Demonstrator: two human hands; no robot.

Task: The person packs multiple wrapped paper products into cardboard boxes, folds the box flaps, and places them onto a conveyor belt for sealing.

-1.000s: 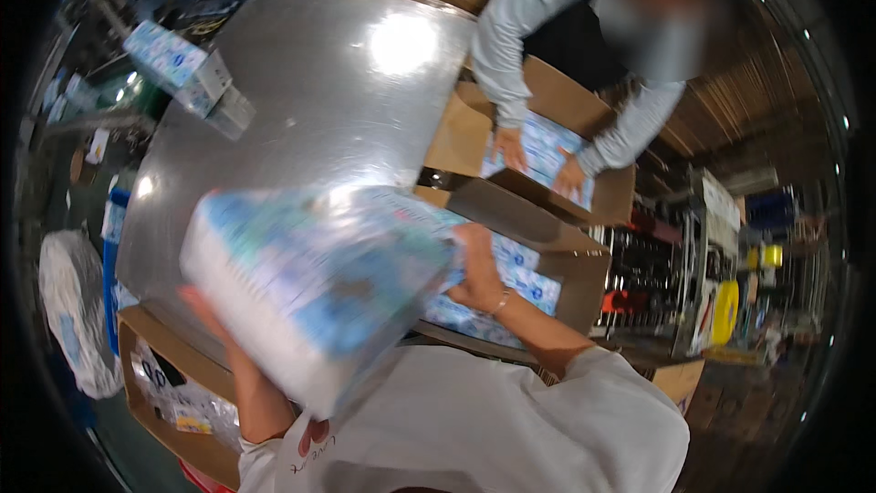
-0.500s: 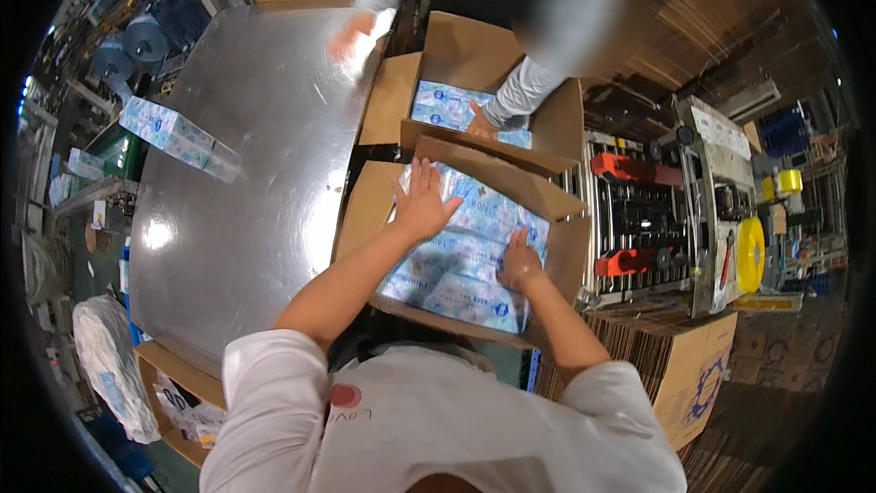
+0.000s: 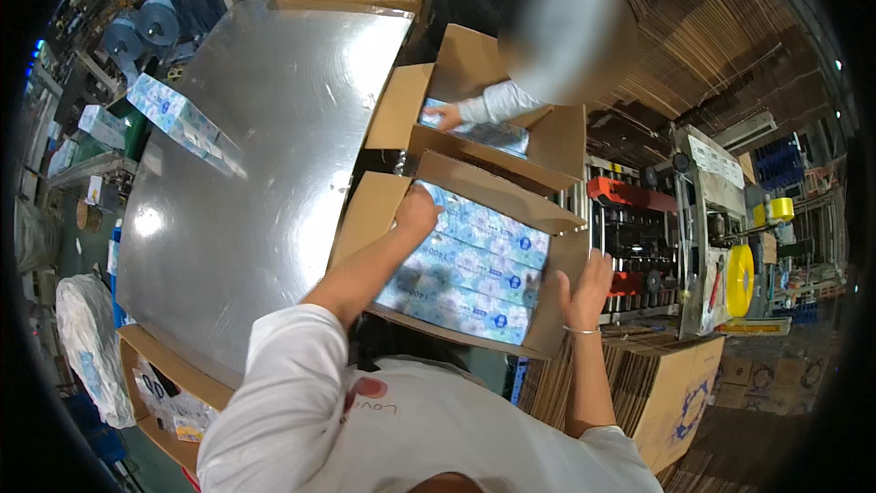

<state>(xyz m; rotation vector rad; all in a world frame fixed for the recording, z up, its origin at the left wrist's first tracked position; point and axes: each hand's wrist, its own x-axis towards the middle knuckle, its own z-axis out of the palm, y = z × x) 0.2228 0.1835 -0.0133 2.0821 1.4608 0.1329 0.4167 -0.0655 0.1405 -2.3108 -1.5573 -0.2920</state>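
Three rows of blue-and-white packs [image 3: 470,269] lie flat inside an open cardboard box [image 3: 461,332] in front of me. My left hand [image 3: 418,208] is at the box's far left corner, its fingers curled down at the end of the farthest row. What those fingers grip, if anything, is hidden. At the box's right side, my right hand [image 3: 586,292] is open, fingers stretched upward and palm by the raised right flap [image 3: 563,265]. Whether the palm presses on the cardboard I cannot tell.
A metal table [image 3: 246,173] stands to the left, with packs [image 3: 178,117] coming over its far left edge. Beyond my box, a co-worker's hand [image 3: 444,116] reaches into a second box [image 3: 465,59]. Right are rollers with red parts [image 3: 630,196] and stacked cardboard [image 3: 630,383].
My right hand has left the packs and moved right to the box's side. My left hand has curled at the far corner. The packs lie flatter; the co-worker's arm has left the table.
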